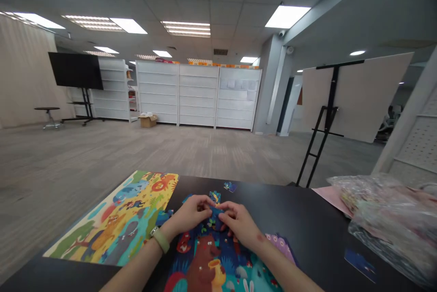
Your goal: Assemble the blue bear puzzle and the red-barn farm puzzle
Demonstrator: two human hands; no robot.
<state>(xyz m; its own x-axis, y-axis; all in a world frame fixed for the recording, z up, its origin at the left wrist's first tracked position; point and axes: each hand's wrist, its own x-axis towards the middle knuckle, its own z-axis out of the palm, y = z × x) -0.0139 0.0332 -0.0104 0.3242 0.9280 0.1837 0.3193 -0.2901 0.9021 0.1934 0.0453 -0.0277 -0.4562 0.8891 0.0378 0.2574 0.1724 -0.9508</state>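
A dark blue jigsaw piece (215,219) sits between my hands, over the upper edge of a partly assembled jigsaw puzzle (201,262) with a brown bear and other animals. My left hand (191,213), with a watch and a pale green band at the wrist, pinches the piece from the left. From the right, my right hand (241,226) grips it with bent fingers. Just beyond the fingertips lies a blue and yellow jigsaw piece (215,196). Another loose piece (230,186) rests farther back, and blue pieces (164,217) lie beside my left wrist.
A colourful animal picture sheet (126,221) covers the left of the black table (300,223). Crumpled clear plastic bags (392,223) pile up at the right, near a dark blue piece (360,264). Beyond stand an easel-like stand (321,137) and white shelves (198,96).
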